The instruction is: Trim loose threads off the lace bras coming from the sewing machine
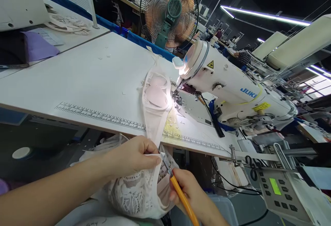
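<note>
My left hand point(139, 157) pinches the edge of a white bra at the table's front edge, thumb on top. The bra's padded cups point(156, 93) lie on the table beside the sewing machine's needle area, and its band runs down to my fingers. Below my hands hangs white lace fabric point(134, 195); whether it is joined to the bra I cannot tell. My right hand point(187, 188) is closed around orange-handled scissors point(182, 196). Their metal blades point up at the fabric edge by my left thumb, and how far they are spread is unclear.
A white JUKI sewing machine point(232, 84) with a lit lamp stands at the right. Its control panel point(279, 191) is at lower right. A large fan point(169, 12) stands behind the table point(77, 74). Purple cloth point(41, 47) and a paper lie at left. Fabric scraps dot the tabletop.
</note>
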### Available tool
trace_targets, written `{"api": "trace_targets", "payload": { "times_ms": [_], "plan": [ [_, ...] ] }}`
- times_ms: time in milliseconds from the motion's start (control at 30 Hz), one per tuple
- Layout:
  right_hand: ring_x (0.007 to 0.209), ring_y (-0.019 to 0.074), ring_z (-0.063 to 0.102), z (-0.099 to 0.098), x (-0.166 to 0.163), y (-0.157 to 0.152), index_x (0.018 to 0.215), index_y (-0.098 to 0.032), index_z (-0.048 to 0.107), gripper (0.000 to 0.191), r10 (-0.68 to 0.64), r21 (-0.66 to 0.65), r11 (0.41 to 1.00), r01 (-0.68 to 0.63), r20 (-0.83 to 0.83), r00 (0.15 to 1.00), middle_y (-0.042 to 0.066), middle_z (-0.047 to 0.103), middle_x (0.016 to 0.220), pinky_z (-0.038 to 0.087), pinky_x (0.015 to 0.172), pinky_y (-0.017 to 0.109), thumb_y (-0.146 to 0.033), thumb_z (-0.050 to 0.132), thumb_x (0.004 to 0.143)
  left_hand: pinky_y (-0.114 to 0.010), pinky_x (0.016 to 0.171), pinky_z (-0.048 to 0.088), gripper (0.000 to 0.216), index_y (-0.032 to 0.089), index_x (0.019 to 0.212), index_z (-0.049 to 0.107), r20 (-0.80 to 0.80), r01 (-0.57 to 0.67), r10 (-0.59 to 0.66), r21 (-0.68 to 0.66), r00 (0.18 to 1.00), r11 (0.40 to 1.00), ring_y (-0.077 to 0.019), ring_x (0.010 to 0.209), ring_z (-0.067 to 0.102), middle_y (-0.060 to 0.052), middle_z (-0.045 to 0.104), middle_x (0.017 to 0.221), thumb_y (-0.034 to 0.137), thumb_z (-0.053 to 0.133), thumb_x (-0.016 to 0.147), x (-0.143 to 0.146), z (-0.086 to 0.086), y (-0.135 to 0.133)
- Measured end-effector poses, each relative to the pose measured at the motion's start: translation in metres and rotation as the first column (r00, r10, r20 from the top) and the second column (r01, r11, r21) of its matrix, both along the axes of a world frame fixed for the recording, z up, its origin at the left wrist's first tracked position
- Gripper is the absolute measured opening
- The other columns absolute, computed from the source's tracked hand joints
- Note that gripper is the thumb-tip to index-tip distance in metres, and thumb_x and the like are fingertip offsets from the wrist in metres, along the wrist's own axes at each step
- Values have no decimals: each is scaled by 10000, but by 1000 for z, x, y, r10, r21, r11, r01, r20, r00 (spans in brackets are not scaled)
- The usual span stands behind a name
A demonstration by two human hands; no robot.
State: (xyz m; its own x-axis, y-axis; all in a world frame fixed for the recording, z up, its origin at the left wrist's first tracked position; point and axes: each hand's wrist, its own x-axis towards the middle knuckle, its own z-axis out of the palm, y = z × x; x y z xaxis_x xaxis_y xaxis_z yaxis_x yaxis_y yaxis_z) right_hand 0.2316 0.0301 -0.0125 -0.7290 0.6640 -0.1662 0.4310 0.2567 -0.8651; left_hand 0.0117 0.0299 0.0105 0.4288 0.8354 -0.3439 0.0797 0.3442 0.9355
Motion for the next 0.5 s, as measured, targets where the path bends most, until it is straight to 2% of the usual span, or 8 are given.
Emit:
{"api": "trace_targets", "payload": {
  "times_ms": [100,233,300,367,433,500],
  "plan": [
    [500,83,249,-9,0,1,594,-192,308,498,-36,40,999,37,-17,999,-47,294,561,205,439,220,-635,461,763,-240,452,149,240,161,546,449,-26,22,-21,25,999,999,-75,473,213,67,265,508,303,507,730,-3,1,0],
    [480,79,250,-15,1,2,571,-190,318,469,-124,109,985,135,-102,987,-56,270,537,206,436,217,-579,475,782,-233,435,171,267,171,543,410,-156,49,-32,104,987,993,-77,464,222,62,262,515,302,458,770,-6,8,-3],
    [491,84,294,-13,2,0,613,-187,379,438,-207,93,970,224,-159,965,-49,326,564,246,440,209,-579,501,768,-223,446,223,277,166,541,431,-224,20,34,236,974,972,-83,478,283,52,307,528,303,451,781,-6,10,-6],
    [530,99,377,-8,2,-4,707,-182,455,392,-266,48,959,281,-199,943,-26,416,634,315,467,208,-563,532,756,-214,472,278,270,159,552,490,-247,-39,146,391,958,920,-89,503,359,38,373,557,292,457,784,-5,8,-9],
    [578,118,433,1,1,-10,785,-181,494,375,-245,48,965,259,-204,948,-1,472,700,359,502,217,-549,554,743,-207,491,318,265,157,561,539,-221,-95,229,488,948,867,-91,520,415,24,432,591,282,473,784,-6,5,-13],
    [586,128,434,11,-2,-17,794,-186,510,365,-178,123,972,201,-171,969,2,482,698,368,513,223,-542,562,733,-202,499,348,258,156,569,576,-174,-139,262,516,949,845,-94,537,454,8,481,625,284,496,779,-9,2,-15]
  ]
}}
